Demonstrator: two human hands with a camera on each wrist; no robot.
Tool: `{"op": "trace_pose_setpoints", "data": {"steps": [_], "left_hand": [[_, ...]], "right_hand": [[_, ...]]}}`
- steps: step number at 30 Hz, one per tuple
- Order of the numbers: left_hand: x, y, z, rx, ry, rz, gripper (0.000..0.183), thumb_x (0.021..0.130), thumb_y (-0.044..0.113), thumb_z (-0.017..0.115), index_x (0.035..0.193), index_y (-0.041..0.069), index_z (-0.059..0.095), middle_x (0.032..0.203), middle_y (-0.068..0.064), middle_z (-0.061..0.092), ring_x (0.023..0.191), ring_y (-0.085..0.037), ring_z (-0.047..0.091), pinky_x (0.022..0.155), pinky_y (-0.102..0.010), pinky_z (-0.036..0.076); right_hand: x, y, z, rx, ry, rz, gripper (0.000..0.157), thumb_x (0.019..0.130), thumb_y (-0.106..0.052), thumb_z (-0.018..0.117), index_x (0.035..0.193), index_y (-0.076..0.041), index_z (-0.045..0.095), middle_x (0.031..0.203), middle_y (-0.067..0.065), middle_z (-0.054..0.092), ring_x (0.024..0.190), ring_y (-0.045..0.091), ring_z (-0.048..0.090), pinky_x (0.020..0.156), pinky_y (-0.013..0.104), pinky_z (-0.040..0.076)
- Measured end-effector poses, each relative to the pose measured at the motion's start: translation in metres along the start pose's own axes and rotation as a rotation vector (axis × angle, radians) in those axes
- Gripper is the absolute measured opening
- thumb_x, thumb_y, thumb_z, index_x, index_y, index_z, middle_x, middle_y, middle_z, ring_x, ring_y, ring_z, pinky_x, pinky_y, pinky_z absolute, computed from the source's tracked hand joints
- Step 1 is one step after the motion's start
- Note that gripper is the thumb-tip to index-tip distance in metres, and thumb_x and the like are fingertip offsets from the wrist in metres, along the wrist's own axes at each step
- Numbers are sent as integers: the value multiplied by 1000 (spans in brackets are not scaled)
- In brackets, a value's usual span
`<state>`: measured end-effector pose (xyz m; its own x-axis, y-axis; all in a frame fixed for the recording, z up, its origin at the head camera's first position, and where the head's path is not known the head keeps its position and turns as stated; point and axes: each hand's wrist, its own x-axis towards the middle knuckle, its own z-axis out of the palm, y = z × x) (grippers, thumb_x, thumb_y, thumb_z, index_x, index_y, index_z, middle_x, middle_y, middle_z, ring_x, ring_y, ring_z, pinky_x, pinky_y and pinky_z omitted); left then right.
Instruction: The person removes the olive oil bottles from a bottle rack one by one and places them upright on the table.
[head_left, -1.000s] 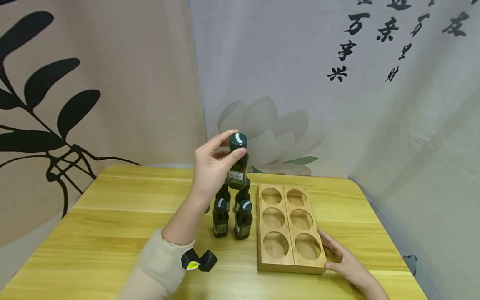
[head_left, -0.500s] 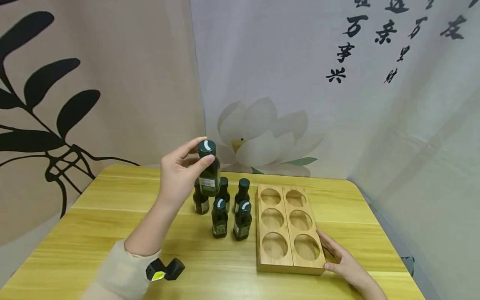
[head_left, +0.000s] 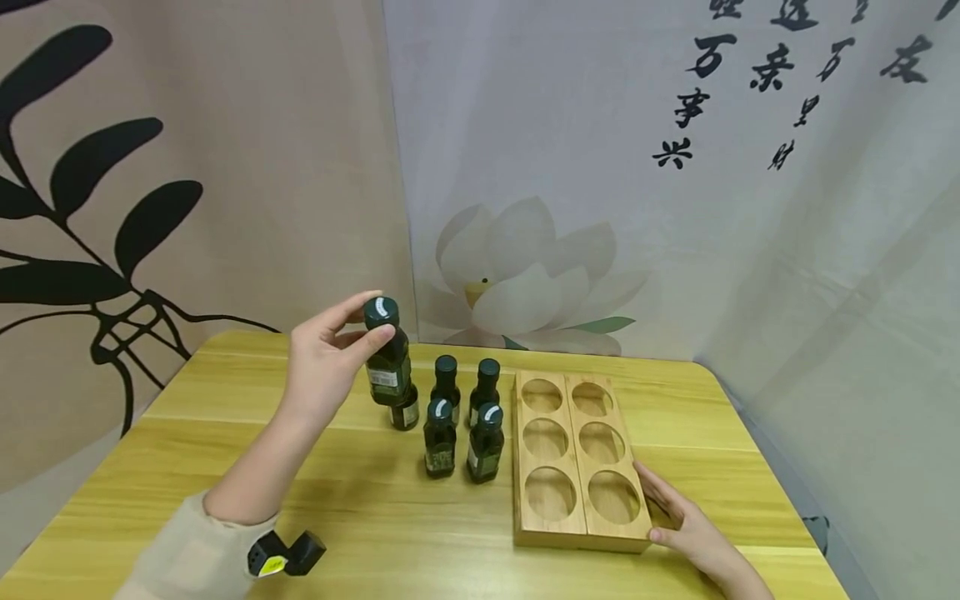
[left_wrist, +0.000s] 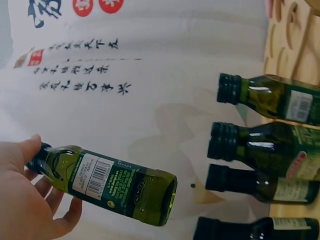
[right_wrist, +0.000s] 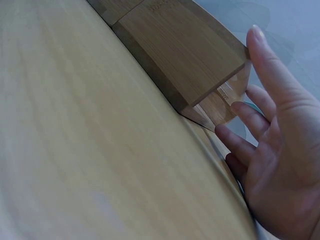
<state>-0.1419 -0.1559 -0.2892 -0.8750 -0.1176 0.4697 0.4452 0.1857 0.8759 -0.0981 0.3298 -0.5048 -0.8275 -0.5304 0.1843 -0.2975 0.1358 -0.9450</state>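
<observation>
My left hand (head_left: 322, 358) holds a small olive oil bottle (head_left: 389, 375) by its capped neck, thumb on one side, fingers on the other. Green glass, a dark cap and a barcode label (left_wrist: 93, 176) show on it in the left wrist view. In the head view it overlaps a similar bottle (head_left: 405, 410) standing behind. Several more upright bottles (head_left: 440, 442) are grouped to its right. At the near right corner of the wooden rack (head_left: 572, 492), my right hand (head_left: 693, 525) rests with relaxed fingers along its side, the thumb at the front corner.
The rack has two columns of three round holes and lies right of the bottles on the yellow wooden table (head_left: 225, 467). A printed cloth (head_left: 540, 167) hangs behind the table's far edge.
My left hand has carried the bottle leftward and lower, from above the grouped bottles to their left side. The right hand and rack stay in place.
</observation>
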Motion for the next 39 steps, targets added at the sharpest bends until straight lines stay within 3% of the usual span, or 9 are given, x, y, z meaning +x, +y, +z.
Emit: {"op": "trace_pose_setpoints", "data": {"steps": [13,24,30,39], "left_hand": [[-21,-35,-3,52,-45,-98,44,84,17,76,125,6,64,110,-13,63,88,-13,68,74,-25,54],[-41,-68,-2,44,-78,-193,49,84,20,76,128,5,61,119,-14,60,96,-25,67,76,-24,53],[-52,-87,-2,46,-74,-211,49,83,17,76,128,4,61,118,-14,60,98,-31,65,76,-25,53],[-63,-110,0,17,-94,-224,48,82,11,77,127,2,61,118,-16,60,97,-32,66,75,-27,54]], "right_hand": [[1,-3,2,-22,11,-12,75,94,-13,64,153,-4,19,155,-5,24,135,1,27,104,13,22],[0,4,-1,-20,9,3,74,95,-19,63,154,-9,19,155,-8,24,135,1,26,104,14,23],[0,4,-2,-27,11,5,73,95,-18,62,154,-9,19,155,-5,23,135,1,26,103,14,23],[0,2,-1,-4,3,6,74,95,-17,63,154,-8,18,155,-8,23,136,1,26,104,14,22]]}}
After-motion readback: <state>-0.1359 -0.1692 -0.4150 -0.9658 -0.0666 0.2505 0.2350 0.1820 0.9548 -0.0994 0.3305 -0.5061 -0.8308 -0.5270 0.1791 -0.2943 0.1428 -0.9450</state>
